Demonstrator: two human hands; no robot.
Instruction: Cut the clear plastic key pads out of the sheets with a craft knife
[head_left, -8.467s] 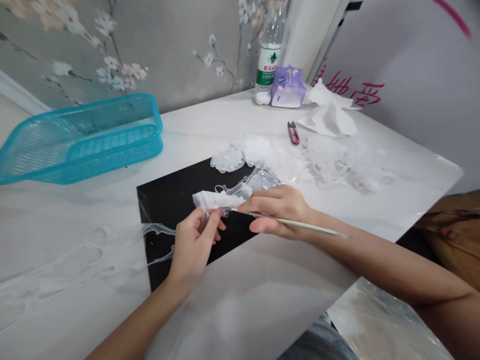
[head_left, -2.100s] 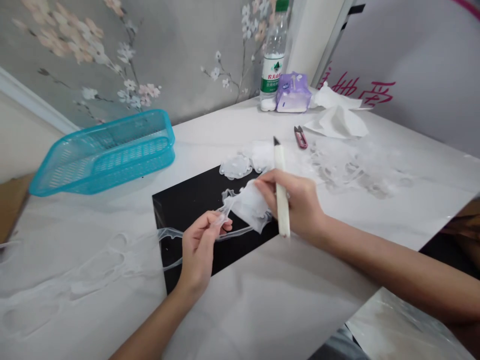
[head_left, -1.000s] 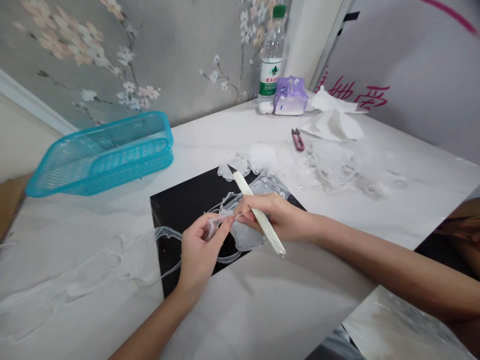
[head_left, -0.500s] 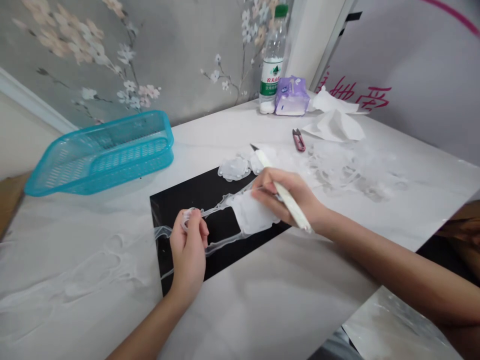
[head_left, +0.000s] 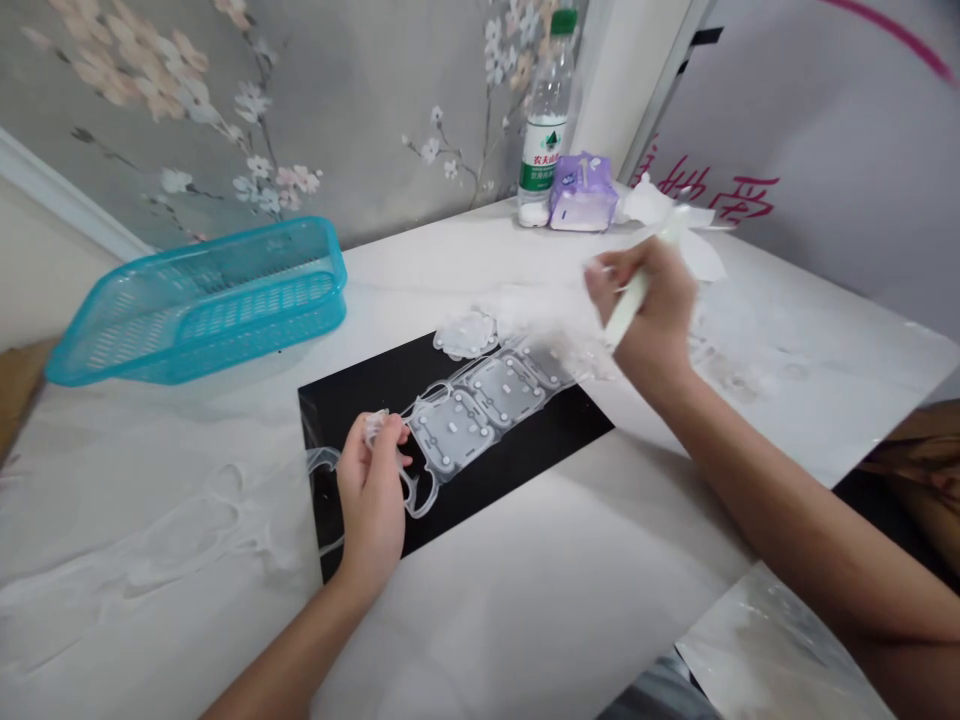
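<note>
A black mat [head_left: 510, 465] lies on the white table [head_left: 525, 590]. Across it stretches a translucent rubbery strip of square moulded pads [head_left: 480, 405] with small white dots. My left hand [head_left: 371, 490] pinches the near end of this strip at the mat's left part. My right hand [head_left: 649, 310] is raised over the far pile of translucent scraps [head_left: 720, 340], closed around a white knife-like tool [head_left: 637, 285], and seems to pinch a thin white piece too. A round scalloped piece [head_left: 465, 335] rests at the mat's far edge.
A turquoise plastic basket [head_left: 195, 300] stands at the left. At the back are a water bottle [head_left: 546, 125], a purple tissue pack [head_left: 583, 195] and white tissues [head_left: 697, 250]. Translucent trimmings [head_left: 172, 530] lie at the near left. A grey panel with red writing [head_left: 825, 150] stands on the right.
My right hand lifted away from the mat, up and right, carrying the tool. The folded white piece is gone from it and the padded strip now lies flat on the mat. The left hand stayed.
</note>
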